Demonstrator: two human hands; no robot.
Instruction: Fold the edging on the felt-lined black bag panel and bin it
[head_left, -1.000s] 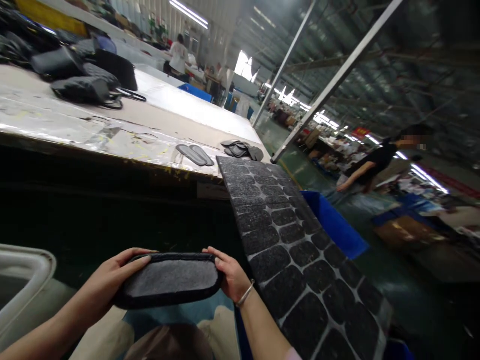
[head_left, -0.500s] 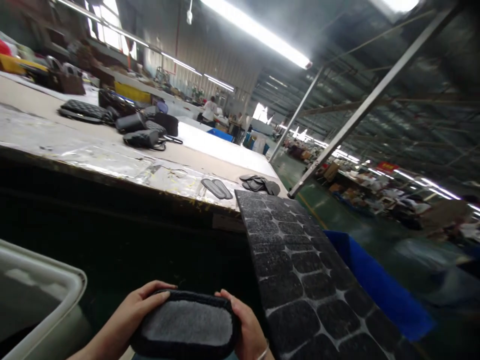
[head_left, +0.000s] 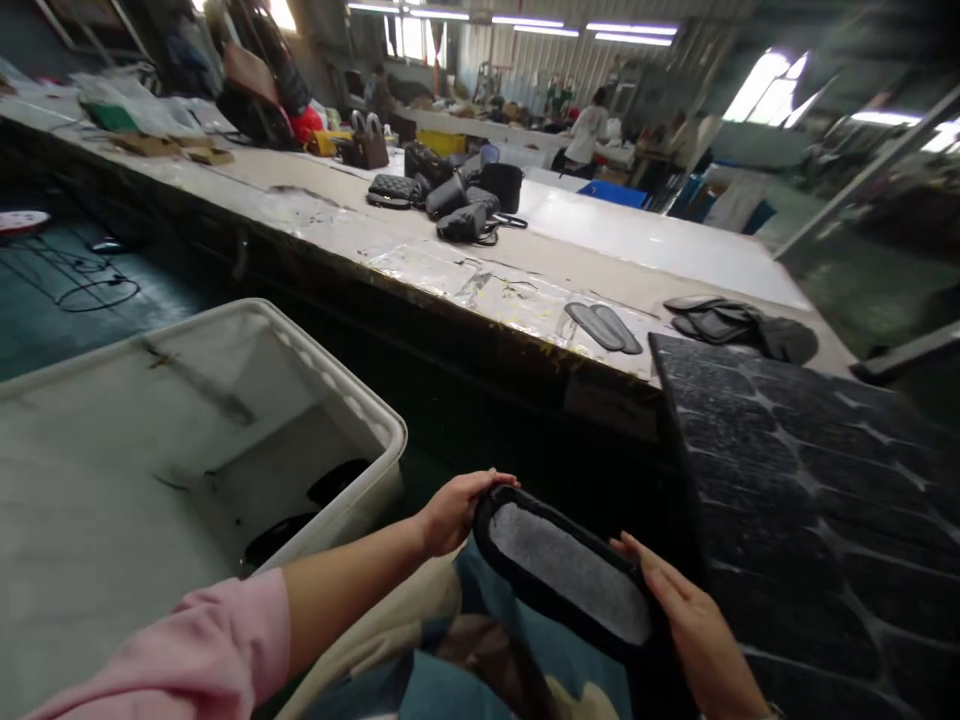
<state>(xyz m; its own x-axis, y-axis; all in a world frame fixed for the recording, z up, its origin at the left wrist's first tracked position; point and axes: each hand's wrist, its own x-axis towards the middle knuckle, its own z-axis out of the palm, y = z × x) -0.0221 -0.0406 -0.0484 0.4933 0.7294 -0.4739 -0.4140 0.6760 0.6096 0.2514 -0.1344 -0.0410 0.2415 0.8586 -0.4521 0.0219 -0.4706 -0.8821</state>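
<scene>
A black, long oval bag piece with a grey panel inside its thick dark rim lies between my two hands, above my lap. My left hand grips its upper left end, with the fingers over the rim. At the lower right end my right hand has its thumb and fingers closed on the edge. The piece slants down to the right, grey face towards me. Its underside is hidden.
A white bin with dark pieces inside stands at my left. On the long table lie grey oval pieces, a pile of dark pieces and several black bags. A dark patterned board slopes at right. A person is far back.
The view has swung left and down, showing more of the white bin. The bag piece, still in both hands, now slants down to the right instead of lying nearly level.
</scene>
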